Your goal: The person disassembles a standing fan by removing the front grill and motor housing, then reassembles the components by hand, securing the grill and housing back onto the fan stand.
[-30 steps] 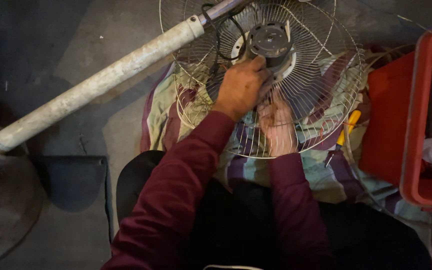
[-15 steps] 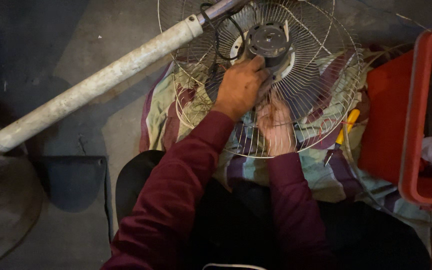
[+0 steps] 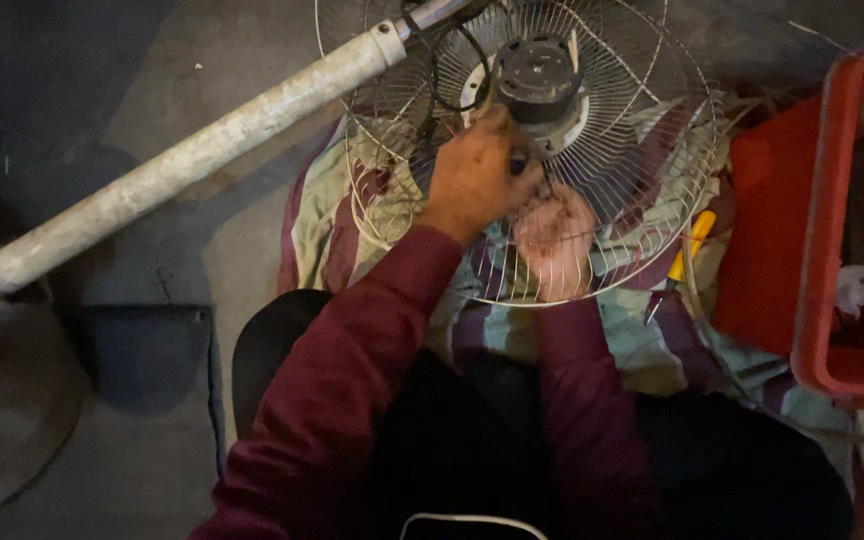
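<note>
The head camera looks straight down at a pedestal fan lying on a concrete floor, its wire fan guard (image 3: 602,150) resting on a striped cloth (image 3: 652,340) spread in front of the person's lap. At the centre of the guard sits the dark round fan motor (image 3: 537,75), with a black cable (image 3: 452,60) looping beside it. The left hand (image 3: 472,180) reaches over the guard just below the motor, fingers curled together around a dark tool handle (image 3: 519,160), though the tip of the tool is hidden. The right hand (image 3: 552,240) lies just beside it under the wires of the guard, fingers bent inward; whether it pinches anything I cannot tell. Both arms wear maroon sleeves (image 3: 352,380). The fan's pale, scuffed pole (image 3: 202,150) runs off to the left toward the round base (image 3: 2,420) at the frame edge. A yellow-handled screwdriver (image 3: 687,250) lies on the cloth to the right of the guard, near 1 red plastic crate (image 3: 812,290).
</note>
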